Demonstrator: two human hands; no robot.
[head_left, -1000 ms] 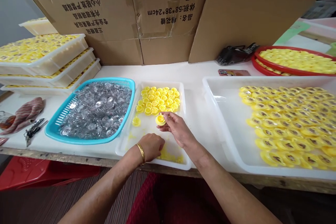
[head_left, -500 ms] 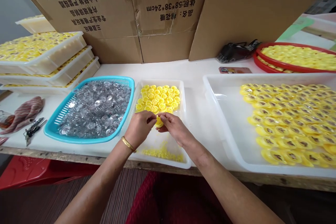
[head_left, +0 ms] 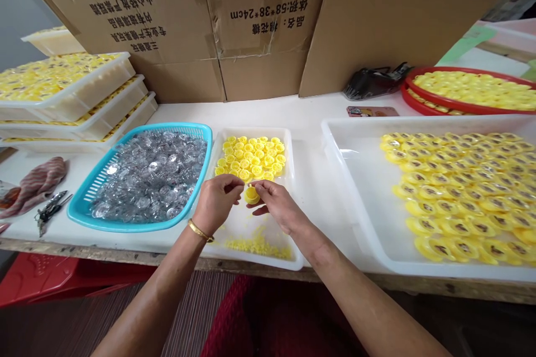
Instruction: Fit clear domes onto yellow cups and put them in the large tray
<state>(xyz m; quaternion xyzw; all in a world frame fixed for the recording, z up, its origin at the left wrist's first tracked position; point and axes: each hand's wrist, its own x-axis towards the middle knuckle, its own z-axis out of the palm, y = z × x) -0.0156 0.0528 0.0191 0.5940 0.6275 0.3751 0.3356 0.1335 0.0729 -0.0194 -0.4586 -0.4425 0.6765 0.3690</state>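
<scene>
both hands, left hand (head_left: 218,201) and right hand (head_left: 278,205), i see pinching one yellow cap (head_left: 252,195) with fingers over the small white tray (head_left: 293,212); grip apparently shared.

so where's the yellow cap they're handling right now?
Head view, centre: the yellow cap is held between the left hand and right hand, over the small white tray, just right of the blue basket.

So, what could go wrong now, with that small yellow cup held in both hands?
1. The yellow cup is pinched only by the fingers of the left hand and right hand; it might slip into the white tray.
2. That tray lies at the table's front edge, so a forearm could perhaps push it off.
</scene>
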